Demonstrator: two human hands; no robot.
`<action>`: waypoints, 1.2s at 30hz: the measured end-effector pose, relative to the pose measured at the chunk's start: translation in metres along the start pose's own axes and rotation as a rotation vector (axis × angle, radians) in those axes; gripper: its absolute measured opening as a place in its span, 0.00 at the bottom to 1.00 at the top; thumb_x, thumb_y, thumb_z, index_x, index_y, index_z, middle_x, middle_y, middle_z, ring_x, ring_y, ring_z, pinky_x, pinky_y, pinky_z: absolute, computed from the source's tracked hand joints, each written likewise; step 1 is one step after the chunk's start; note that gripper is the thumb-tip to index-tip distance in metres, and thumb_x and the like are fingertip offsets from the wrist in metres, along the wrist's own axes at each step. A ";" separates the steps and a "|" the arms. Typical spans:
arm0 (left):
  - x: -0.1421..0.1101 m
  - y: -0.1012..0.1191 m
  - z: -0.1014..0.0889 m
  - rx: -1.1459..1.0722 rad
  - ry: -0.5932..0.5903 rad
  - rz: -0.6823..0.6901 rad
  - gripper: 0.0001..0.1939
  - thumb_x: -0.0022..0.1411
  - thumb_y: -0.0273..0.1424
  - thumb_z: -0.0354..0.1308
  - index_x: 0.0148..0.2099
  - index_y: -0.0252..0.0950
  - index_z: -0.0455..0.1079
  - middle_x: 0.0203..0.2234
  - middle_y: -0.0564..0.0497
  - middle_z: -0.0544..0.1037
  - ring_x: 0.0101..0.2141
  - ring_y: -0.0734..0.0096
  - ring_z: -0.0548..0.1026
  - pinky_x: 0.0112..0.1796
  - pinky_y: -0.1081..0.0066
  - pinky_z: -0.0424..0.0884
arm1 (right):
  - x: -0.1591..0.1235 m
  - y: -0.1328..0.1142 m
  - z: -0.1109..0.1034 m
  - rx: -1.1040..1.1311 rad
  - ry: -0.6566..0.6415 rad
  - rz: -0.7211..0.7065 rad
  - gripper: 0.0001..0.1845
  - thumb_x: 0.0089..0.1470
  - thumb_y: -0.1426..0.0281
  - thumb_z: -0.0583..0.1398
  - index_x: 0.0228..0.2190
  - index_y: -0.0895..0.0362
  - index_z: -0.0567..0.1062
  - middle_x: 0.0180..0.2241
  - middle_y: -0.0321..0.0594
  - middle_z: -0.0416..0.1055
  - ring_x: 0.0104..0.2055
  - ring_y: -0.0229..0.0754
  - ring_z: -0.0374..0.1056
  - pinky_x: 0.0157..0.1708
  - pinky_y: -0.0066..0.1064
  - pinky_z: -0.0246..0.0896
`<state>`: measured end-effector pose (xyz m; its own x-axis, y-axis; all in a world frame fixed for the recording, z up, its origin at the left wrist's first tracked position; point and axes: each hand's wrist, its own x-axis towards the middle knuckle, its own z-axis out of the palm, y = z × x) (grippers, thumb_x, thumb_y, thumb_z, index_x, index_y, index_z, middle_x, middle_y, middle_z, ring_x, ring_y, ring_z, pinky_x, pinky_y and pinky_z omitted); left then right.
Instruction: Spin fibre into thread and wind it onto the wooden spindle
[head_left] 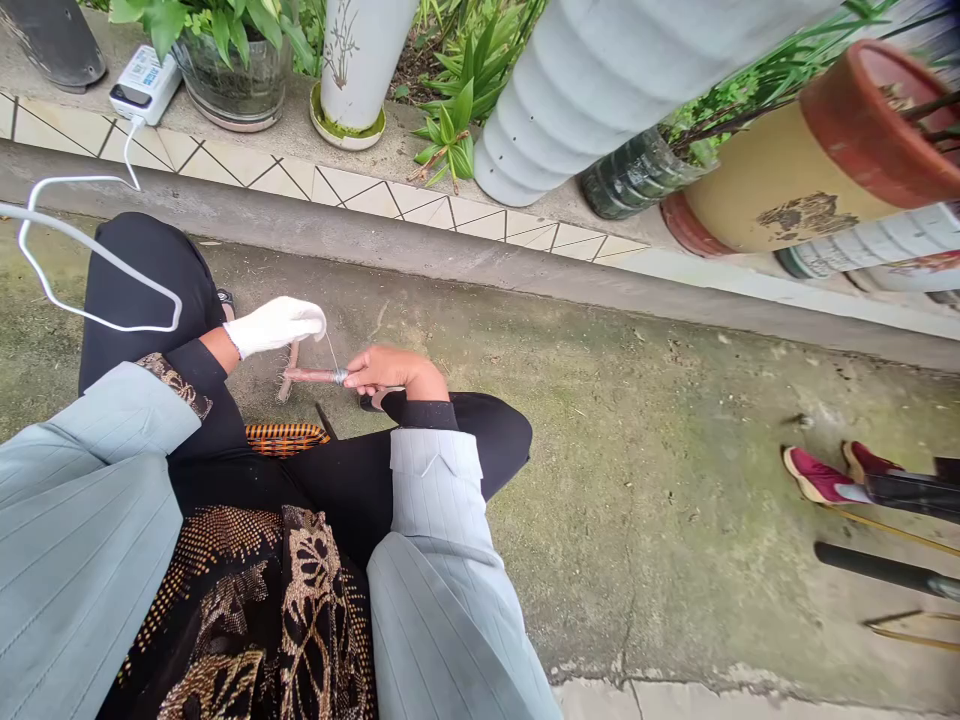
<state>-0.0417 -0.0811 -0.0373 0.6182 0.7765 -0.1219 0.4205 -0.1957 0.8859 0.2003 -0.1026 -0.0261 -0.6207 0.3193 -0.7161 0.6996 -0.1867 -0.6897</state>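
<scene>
Stick (pixel 311 376) in right hand (pixel 384 369), white box (pixel 159 103), label (pixel 148 68) illegible

Head-worn view, close above lap (pixel 349 485), facing forward and down to tiled ledge (pixel 292 182); top-right corner seemingly blurred.

stick (pixel 311 375): reddish-brown, crosswise, in right hand (pixel 386 369) | strand (pixel 331 348): thin, wound round stick, stretching to left hand (pixel 276 325)

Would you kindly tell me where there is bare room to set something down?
Bare concrete lies between the right knee and red shoes. Crowded: the ledge with planters, and around the wooden handle in the right hand.
</scene>
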 end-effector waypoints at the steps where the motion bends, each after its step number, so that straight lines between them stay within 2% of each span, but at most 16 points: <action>1: 0.001 -0.003 0.001 0.002 0.029 -0.012 0.16 0.59 0.38 0.52 0.34 0.30 0.73 0.23 0.52 0.73 0.23 0.76 0.65 0.27 0.75 0.62 | -0.001 -0.002 0.001 0.050 -0.016 -0.073 0.13 0.47 0.61 0.64 0.25 0.59 0.74 0.20 0.32 0.68 0.19 0.29 0.59 0.21 0.24 0.52; 3: 0.004 -0.009 0.003 -0.018 0.075 -0.030 0.16 0.59 0.38 0.51 0.34 0.30 0.73 0.21 0.52 0.71 0.21 0.77 0.64 0.26 0.75 0.60 | -0.004 -0.005 0.003 0.177 0.049 -0.246 0.15 0.47 0.59 0.65 0.26 0.60 0.73 0.21 0.32 0.68 0.21 0.29 0.60 0.21 0.23 0.53; 4: 0.005 -0.011 0.005 -0.033 0.074 -0.036 0.16 0.59 0.38 0.51 0.35 0.30 0.73 0.20 0.52 0.71 0.21 0.77 0.63 0.25 0.75 0.60 | -0.005 -0.006 0.003 0.253 0.148 -0.334 0.16 0.47 0.58 0.64 0.26 0.60 0.72 0.21 0.32 0.67 0.21 0.29 0.60 0.21 0.23 0.53; 7: 0.004 -0.010 0.011 -0.069 -0.052 -0.020 0.16 0.60 0.39 0.52 0.35 0.31 0.74 0.21 0.52 0.72 0.20 0.77 0.63 0.25 0.76 0.59 | -0.004 -0.006 0.000 0.481 0.603 -0.499 0.19 0.51 0.54 0.61 0.28 0.59 0.71 0.23 0.33 0.66 0.22 0.29 0.58 0.21 0.22 0.53; 10: 0.000 -0.003 0.014 -0.110 -0.252 0.013 0.17 0.61 0.41 0.52 0.35 0.32 0.74 0.23 0.51 0.73 0.21 0.77 0.64 0.24 0.76 0.60 | 0.004 0.000 -0.007 0.505 0.950 -0.392 0.18 0.56 0.54 0.57 0.32 0.58 0.70 0.24 0.34 0.66 0.22 0.30 0.58 0.21 0.22 0.53; 12: -0.003 0.003 0.014 -0.113 -0.314 0.020 0.17 0.61 0.40 0.52 0.35 0.32 0.74 0.24 0.51 0.74 0.23 0.77 0.66 0.25 0.77 0.61 | 0.010 0.005 -0.011 0.334 1.015 -0.173 0.15 0.57 0.58 0.57 0.30 0.58 0.71 0.24 0.35 0.67 0.21 0.31 0.59 0.21 0.23 0.53; 15: -0.005 0.006 0.012 -0.055 -0.306 0.032 0.16 0.60 0.40 0.52 0.36 0.33 0.74 0.27 0.51 0.76 0.26 0.75 0.69 0.29 0.77 0.63 | 0.016 0.007 -0.012 -0.024 0.853 0.140 0.13 0.55 0.63 0.60 0.24 0.58 0.71 0.21 0.37 0.68 0.21 0.33 0.60 0.23 0.26 0.53; 18: -0.005 0.004 0.010 0.004 -0.230 0.043 0.16 0.60 0.39 0.52 0.35 0.32 0.74 0.28 0.52 0.76 0.29 0.74 0.69 0.32 0.76 0.64 | 0.014 0.005 -0.008 -0.185 0.476 0.223 0.13 0.53 0.67 0.61 0.20 0.58 0.70 0.19 0.37 0.68 0.19 0.33 0.60 0.23 0.27 0.53; 20: -0.004 0.000 0.008 0.029 -0.168 0.038 0.15 0.59 0.38 0.52 0.34 0.32 0.73 0.27 0.52 0.76 0.29 0.73 0.70 0.33 0.76 0.65 | 0.011 0.003 -0.005 -0.159 0.232 0.183 0.13 0.51 0.67 0.62 0.20 0.58 0.71 0.18 0.35 0.67 0.18 0.31 0.59 0.22 0.27 0.52; 22: -0.002 -0.003 0.007 0.031 -0.116 0.015 0.14 0.58 0.38 0.52 0.33 0.32 0.73 0.27 0.51 0.76 0.29 0.73 0.69 0.33 0.75 0.65 | 0.006 0.000 -0.002 -0.072 0.067 0.097 0.12 0.49 0.65 0.63 0.21 0.58 0.72 0.17 0.32 0.66 0.18 0.30 0.57 0.21 0.25 0.51; 24: 0.000 -0.006 0.006 0.009 -0.088 -0.006 0.15 0.58 0.38 0.53 0.33 0.32 0.73 0.26 0.51 0.76 0.27 0.74 0.68 0.31 0.75 0.64 | 0.000 -0.003 0.001 0.034 -0.034 -0.031 0.12 0.47 0.63 0.65 0.23 0.59 0.73 0.18 0.32 0.66 0.19 0.30 0.58 0.21 0.24 0.52; 26: 0.002 -0.009 0.008 -0.058 -0.071 -0.010 0.15 0.58 0.39 0.54 0.32 0.32 0.73 0.24 0.51 0.74 0.24 0.75 0.67 0.28 0.75 0.63 | -0.005 -0.007 0.004 0.148 -0.041 -0.198 0.14 0.46 0.61 0.65 0.24 0.60 0.73 0.20 0.32 0.67 0.20 0.30 0.59 0.21 0.24 0.53; 28: 0.003 -0.011 0.012 -0.163 -0.099 -0.009 0.16 0.58 0.41 0.54 0.33 0.32 0.73 0.21 0.52 0.72 0.22 0.76 0.65 0.26 0.75 0.62 | -0.009 -0.009 0.004 0.299 0.110 -0.371 0.17 0.47 0.58 0.65 0.26 0.60 0.74 0.21 0.33 0.67 0.21 0.29 0.60 0.21 0.23 0.53; 32: 0.001 -0.011 0.020 -0.330 -0.240 -0.040 0.16 0.61 0.41 0.53 0.35 0.32 0.73 0.16 0.54 0.66 0.18 0.78 0.60 0.21 0.75 0.58 | -0.011 -0.004 -0.004 0.632 0.745 -0.570 0.22 0.52 0.51 0.60 0.36 0.58 0.73 0.23 0.33 0.66 0.22 0.30 0.59 0.20 0.22 0.53; 34: -0.001 -0.008 0.022 -0.343 -0.274 -0.048 0.16 0.62 0.41 0.53 0.35 0.32 0.72 0.16 0.55 0.65 0.17 0.79 0.59 0.21 0.76 0.56 | -0.006 0.004 -0.011 0.683 0.968 -0.502 0.22 0.55 0.51 0.57 0.37 0.57 0.72 0.24 0.34 0.66 0.22 0.30 0.59 0.20 0.22 0.54; 36: -0.003 -0.003 0.021 -0.298 -0.312 -0.033 0.16 0.61 0.40 0.53 0.34 0.32 0.72 0.19 0.53 0.69 0.19 0.78 0.61 0.22 0.76 0.58 | 0.001 0.013 -0.016 0.622 1.061 -0.334 0.18 0.57 0.54 0.57 0.33 0.58 0.71 0.24 0.34 0.66 0.21 0.30 0.59 0.19 0.23 0.52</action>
<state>-0.0308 -0.0957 -0.0485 0.7982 0.5522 -0.2409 0.2615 0.0427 0.9643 0.2143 -0.0895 -0.0343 0.0543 0.9641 -0.2601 0.1030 -0.2645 -0.9589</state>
